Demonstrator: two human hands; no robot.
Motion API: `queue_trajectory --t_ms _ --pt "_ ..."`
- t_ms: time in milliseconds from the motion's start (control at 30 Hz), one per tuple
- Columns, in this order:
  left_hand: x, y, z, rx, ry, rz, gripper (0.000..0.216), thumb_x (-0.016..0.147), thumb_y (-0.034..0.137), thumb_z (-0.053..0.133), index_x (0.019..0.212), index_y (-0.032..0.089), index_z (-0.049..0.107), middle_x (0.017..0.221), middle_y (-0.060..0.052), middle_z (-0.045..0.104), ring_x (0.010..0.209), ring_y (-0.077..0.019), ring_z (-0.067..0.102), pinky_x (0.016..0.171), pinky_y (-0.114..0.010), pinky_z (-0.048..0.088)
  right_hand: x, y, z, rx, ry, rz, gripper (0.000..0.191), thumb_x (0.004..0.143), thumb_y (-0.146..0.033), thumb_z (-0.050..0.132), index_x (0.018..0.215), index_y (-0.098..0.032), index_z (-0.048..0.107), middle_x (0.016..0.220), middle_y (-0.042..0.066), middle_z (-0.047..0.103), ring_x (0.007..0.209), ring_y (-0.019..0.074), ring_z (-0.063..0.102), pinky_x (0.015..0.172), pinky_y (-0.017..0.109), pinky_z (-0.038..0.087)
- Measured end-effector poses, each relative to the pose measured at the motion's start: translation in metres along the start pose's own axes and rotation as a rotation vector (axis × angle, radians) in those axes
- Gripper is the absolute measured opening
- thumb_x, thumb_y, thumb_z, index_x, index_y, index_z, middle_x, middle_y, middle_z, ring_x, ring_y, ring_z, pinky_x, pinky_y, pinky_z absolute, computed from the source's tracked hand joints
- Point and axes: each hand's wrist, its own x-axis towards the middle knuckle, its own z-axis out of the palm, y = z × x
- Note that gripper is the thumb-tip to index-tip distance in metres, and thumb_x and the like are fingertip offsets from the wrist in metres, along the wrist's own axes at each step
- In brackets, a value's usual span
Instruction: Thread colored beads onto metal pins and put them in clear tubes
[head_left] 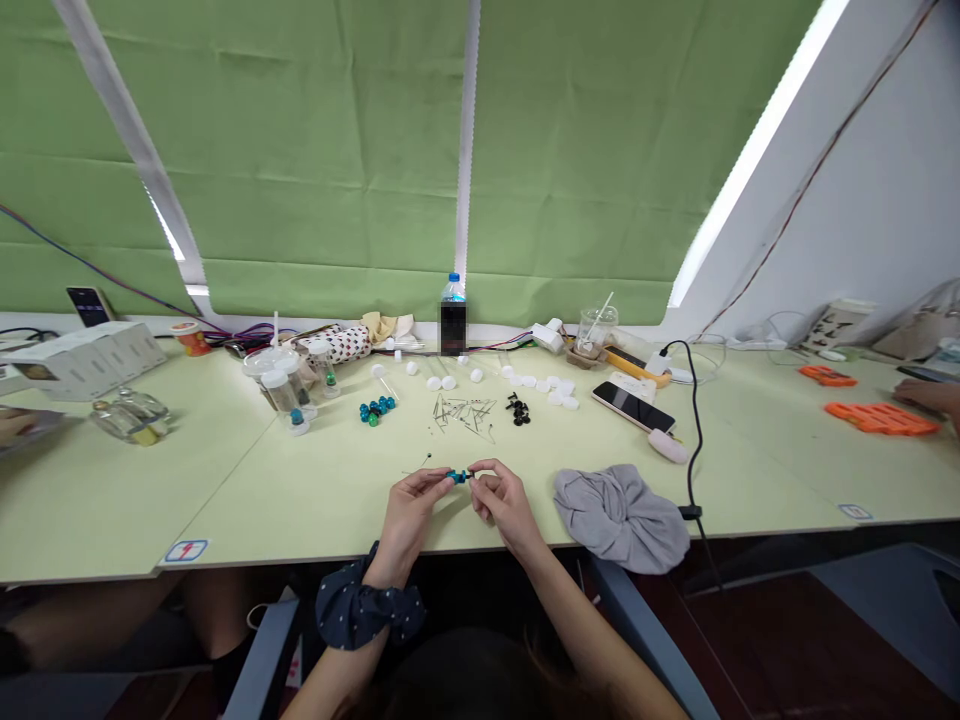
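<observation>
Pinching a small blue bead (458, 476) at lower centre, the left hand (409, 512) and right hand (504, 500) share a narrow fingertip grip, steadying it above the counter (300, 490).

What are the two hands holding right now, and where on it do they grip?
Both hold a small blue bead piece between them: left hand pinches its left end, right hand its right end, by fingertips.
</observation>
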Motion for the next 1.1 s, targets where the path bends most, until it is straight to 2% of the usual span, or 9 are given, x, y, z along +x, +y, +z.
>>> queue_trajectory --t_ms 167,567,767,1100 --pt "0.0003 -0.0013 -0.0009 0.001 -0.009 0.002 0.020 0.059 0.021 0.079 0.077 0.014 0.072 0.082 -0.006 0.072 0.083 -0.0192 0.064 0.087 -0.035 0.047 0.0011 0.0008 0.0003 -0.003 0.014 0.009 0.025 0.079 -0.039 0.060 0.089 -0.017 0.052 0.048 -0.007 0.048 0.038 0.0048 0.034 0.037 0.017 0.024" --pt "0.0007 -0.0008 -0.0005 -0.007 -0.010 0.000 0.019 0.058 0.020 0.079 0.075 0.015 0.073 0.081 -0.005 0.072 0.082 -0.0172 0.064 0.084 -0.030 0.048 0.0019 0.0015 0.0007 -0.057 0.029 0.010 0.027 0.082 -0.043 0.056 0.077 -0.017 0.051 0.049 -0.005 0.049 0.038 0.0047 0.035 0.037 0.017 0.024" --pt "0.0001 -0.0018 -0.0012 -0.013 -0.008 -0.001 0.020 0.058 0.020 0.079 0.076 0.014 0.073 0.079 -0.005 0.072 0.079 -0.0170 0.064 0.083 -0.031 0.048 0.0038 0.0049 0.0002 -0.095 0.045 0.007 0.035 0.085 -0.047 0.049 0.070 -0.015 0.052 0.047 -0.004 0.048 0.037 0.0049 0.036 0.037 0.018 0.025" --pt "0.0014 -0.0021 -0.0007 -0.018 0.005 0.005 0.021 0.057 0.020 0.079 0.076 0.014 0.073 0.078 -0.006 0.072 0.078 -0.0173 0.064 0.082 -0.032 0.048 0.0040 0.0082 -0.0003 -0.097 0.048 0.017 0.038 0.085 -0.049 0.049 0.070 -0.015 0.055 0.047 -0.004 0.049 0.036 0.0048 0.036 0.036 0.017 0.025"
